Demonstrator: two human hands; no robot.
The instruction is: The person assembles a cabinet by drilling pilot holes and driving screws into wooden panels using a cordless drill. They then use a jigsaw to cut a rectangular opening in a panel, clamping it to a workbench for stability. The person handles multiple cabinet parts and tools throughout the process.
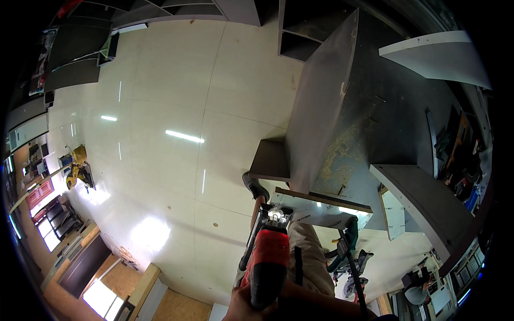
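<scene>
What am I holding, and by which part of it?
Your hand grips a red-and-black power tool at its black rear end, nearest you; whether left or right is unclear.

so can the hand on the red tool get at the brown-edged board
Probably not directly: the hand holds the red-and-black power tool, whose body appears between it and the brown-edged board.

one red-black power tool [269, 251] – one dark shoe [258, 188]

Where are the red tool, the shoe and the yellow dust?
Red tool [270, 249]: head view, on its red housing.
Shoe [256, 186]: head view, on its dark upper.
Yellow dust [338, 149]: head view, mid-patch.
</scene>
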